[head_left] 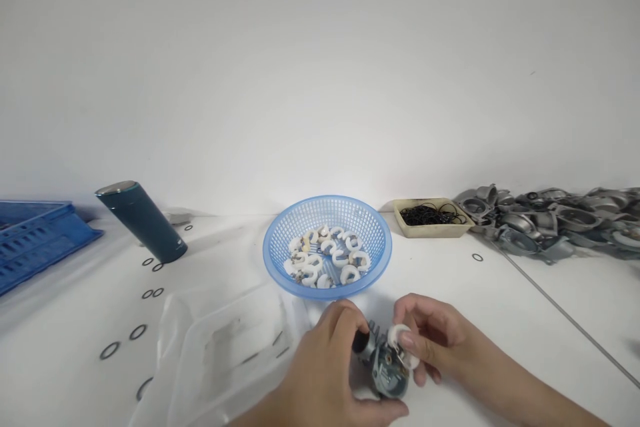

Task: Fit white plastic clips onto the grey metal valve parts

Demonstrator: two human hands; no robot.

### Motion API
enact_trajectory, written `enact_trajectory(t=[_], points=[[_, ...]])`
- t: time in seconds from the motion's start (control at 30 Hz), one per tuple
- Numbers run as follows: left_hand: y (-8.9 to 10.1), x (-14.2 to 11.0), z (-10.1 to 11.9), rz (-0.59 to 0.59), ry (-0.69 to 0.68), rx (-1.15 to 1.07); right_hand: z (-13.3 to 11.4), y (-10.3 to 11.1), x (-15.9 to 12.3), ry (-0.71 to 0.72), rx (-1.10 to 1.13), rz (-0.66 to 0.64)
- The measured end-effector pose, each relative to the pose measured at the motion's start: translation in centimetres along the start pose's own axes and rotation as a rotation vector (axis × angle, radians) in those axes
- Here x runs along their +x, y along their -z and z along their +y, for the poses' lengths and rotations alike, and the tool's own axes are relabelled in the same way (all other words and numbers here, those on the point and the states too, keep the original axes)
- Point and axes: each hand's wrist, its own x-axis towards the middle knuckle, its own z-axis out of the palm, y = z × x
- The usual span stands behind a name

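Observation:
Low in the middle of the view, my left hand (330,363) is closed around a grey metal carburetor body (387,373), its thumb along the near side and fingers over the top. A black round part shows beneath those fingers. Between the thumb and fingers of my right hand (435,337) is a white C-shaped carburetor float (400,333), up against the carburetor's right side. Whether it is seated there I cannot tell. Just beyond both hands stands a blue plastic basket (273,267) with several similar white floats (350,273) in it.
A translucent plastic tray (185,373) lies left of my hands, with black rings (110,350) scattered beyond it. Farther back are a dark blue tumbler (145,223) and a blue crate (45,240). At right, a cream tray (435,230) holds thin black rings beside piled metal bowls (575,217).

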Motion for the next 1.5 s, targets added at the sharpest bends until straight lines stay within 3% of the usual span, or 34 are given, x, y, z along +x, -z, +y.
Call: enact_trajectory(t=[0.2, 0.47, 0.87, 1.5], points=[[-0.2, -0.2, -0.5, -0.02, -0.069, 0.064, -0.3, 0.1, 0.2, -0.029, 0.005, 0.077], [-0.1, -0.1, -0.6, -0.02, -0.113, -0.021, 1.7, 0.3, 0.7, 0.0, -0.131, 0.066], [-1.0, -0.5, -0.8, 0.033, -0.129, 0.05, 0.4, 0.2, -0.5, 0.025, -0.288, 0.036], [-0.2, -0.3, 0.3, -0.044, 0.083, -0.075, -0.6, 0.5, -0.4, -0.091, -0.115, -0.034]])
